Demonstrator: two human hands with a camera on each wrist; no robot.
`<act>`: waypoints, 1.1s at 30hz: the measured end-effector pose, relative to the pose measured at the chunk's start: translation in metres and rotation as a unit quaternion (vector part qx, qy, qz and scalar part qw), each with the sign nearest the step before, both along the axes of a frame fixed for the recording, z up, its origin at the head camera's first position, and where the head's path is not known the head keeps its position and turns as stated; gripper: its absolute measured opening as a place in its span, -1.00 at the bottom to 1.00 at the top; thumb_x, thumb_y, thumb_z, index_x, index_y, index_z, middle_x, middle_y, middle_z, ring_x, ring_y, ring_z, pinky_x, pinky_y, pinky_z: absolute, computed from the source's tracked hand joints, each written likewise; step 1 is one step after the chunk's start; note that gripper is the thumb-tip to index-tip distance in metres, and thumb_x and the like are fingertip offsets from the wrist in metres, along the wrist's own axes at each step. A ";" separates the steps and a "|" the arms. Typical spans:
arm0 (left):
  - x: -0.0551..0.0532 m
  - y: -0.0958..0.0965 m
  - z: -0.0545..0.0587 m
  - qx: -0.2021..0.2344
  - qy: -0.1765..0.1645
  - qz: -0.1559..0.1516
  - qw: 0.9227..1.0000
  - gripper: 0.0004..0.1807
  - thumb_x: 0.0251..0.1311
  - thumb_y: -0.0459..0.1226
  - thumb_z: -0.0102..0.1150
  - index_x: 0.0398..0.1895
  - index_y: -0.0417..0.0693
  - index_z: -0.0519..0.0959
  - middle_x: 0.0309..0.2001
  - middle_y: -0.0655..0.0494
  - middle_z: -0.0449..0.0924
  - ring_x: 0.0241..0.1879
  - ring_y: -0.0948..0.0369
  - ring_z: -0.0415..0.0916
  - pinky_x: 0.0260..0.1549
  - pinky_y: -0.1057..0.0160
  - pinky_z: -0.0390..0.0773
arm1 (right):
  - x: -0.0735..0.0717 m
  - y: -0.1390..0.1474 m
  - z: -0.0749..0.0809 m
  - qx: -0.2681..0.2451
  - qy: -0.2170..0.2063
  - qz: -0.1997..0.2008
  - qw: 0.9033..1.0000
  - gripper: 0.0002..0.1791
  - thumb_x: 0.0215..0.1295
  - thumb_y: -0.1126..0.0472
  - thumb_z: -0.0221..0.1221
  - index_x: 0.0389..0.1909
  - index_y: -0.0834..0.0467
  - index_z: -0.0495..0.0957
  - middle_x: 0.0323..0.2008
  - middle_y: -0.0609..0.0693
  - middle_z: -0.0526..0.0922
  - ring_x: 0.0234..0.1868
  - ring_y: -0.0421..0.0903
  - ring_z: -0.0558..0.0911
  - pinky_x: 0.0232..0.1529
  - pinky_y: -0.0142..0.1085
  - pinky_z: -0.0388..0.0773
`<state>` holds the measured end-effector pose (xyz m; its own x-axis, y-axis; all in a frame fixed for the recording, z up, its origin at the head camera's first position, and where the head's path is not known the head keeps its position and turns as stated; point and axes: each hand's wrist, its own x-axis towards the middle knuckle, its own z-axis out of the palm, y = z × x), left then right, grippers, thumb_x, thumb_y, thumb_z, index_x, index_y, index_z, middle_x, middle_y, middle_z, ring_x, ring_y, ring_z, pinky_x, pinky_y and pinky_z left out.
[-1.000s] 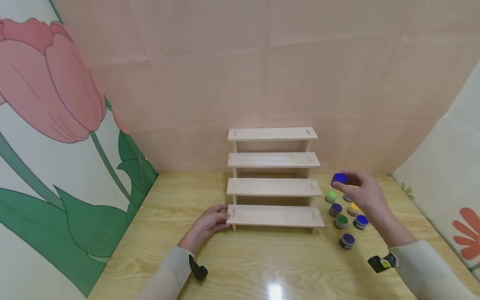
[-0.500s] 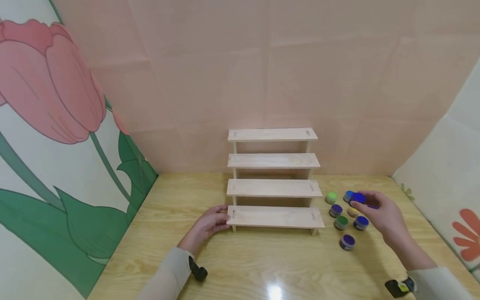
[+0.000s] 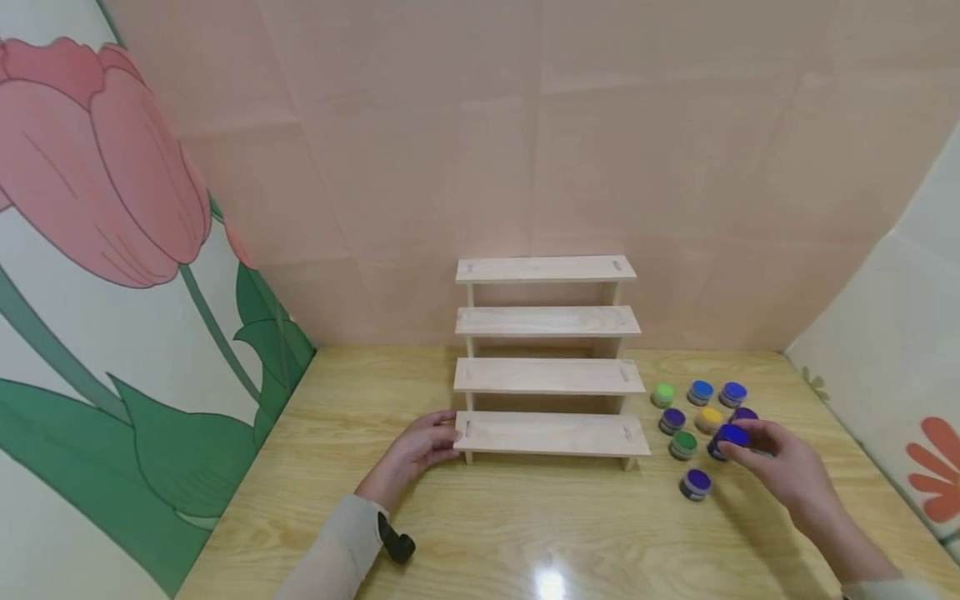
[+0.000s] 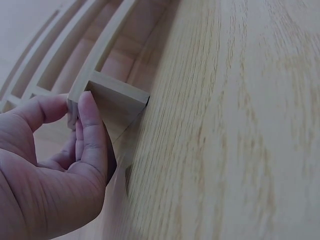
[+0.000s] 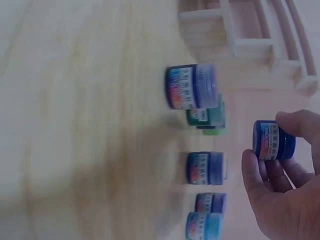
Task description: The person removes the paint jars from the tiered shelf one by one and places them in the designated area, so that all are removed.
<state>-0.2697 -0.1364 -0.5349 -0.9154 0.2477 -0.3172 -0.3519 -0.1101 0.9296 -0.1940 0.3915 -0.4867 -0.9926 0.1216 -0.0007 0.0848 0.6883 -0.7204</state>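
Note:
A light wooden four-step rack [image 3: 551, 433] stands on the table. My left hand [image 3: 420, 442] grips the left end of its lowest board, thumb and fingers pinching the edge [image 4: 75, 102] in the left wrist view. On the right, my right hand [image 3: 791, 471] holds a small paint jar [image 3: 732, 437] with a dark blue lid between thumb and fingers. The held jar [image 5: 274, 140] shows a printed label in the right wrist view, raised off the table. In the head view it overlaps another blue-lidded jar standing below it.
Right of the rack stand several paint jars: light green [image 3: 663, 396], light blue [image 3: 701, 392], blue [image 3: 732, 394], yellow [image 3: 709, 420], green [image 3: 682, 445] and purple [image 3: 672, 421]. Another purple jar [image 3: 696, 484] is nearest the front. A pinkish cloth wall [image 3: 375, 167] rises behind.
My right hand has carried the blue paint jar from near the rack's right side rightward and toward me, over the group of jars. The left hand has stayed at the board's end.

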 end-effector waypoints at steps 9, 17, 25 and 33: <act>-0.001 -0.001 0.001 0.001 0.001 -0.001 1.000 -0.30 0.25 -0.46 0.21 0.46 -0.34 0.26 -0.01 -0.14 0.67 -0.27 0.16 0.66 -0.33 0.30 0.68 | 0.005 0.006 -0.015 0.026 -0.008 0.019 0.999 -0.25 0.35 -0.13 0.29 0.29 0.38 0.41 0.17 0.42 0.53 0.00 0.05 0.57 -0.14 -0.22 0.46; -0.001 -0.001 0.001 0.002 0.000 -0.002 1.000 -0.29 0.25 -0.46 0.21 0.48 -0.33 0.24 0.00 -0.14 0.66 -0.27 0.17 0.66 -0.33 0.30 0.68 | 0.005 0.012 -0.026 0.035 -0.018 0.021 0.999 -0.28 0.33 -0.12 0.32 0.24 0.38 0.45 0.15 0.42 0.55 0.14 0.33 0.50 -0.15 -0.30 0.39; 0.000 -0.001 0.002 -0.003 -0.001 0.000 1.000 -0.30 0.27 -0.46 0.20 0.48 -0.33 0.24 0.06 -0.20 0.63 -0.26 0.16 0.66 -0.32 0.30 0.67 | 0.003 0.020 -0.036 0.001 -0.049 0.026 0.998 -0.16 0.33 -0.15 0.30 0.30 0.45 0.33 0.24 0.57 0.38 0.20 0.52 0.39 0.07 0.28 0.39; 0.000 -0.001 0.001 -0.006 -0.003 -0.002 1.000 -0.30 0.28 -0.46 0.20 0.48 -0.34 0.23 0.10 -0.23 0.61 -0.24 0.15 0.65 -0.31 0.29 0.68 | 0.004 0.025 -0.042 0.006 -0.061 0.030 0.998 -0.15 0.33 -0.15 0.30 0.31 0.45 0.32 0.25 0.59 0.35 0.19 0.55 0.39 0.05 0.30 0.40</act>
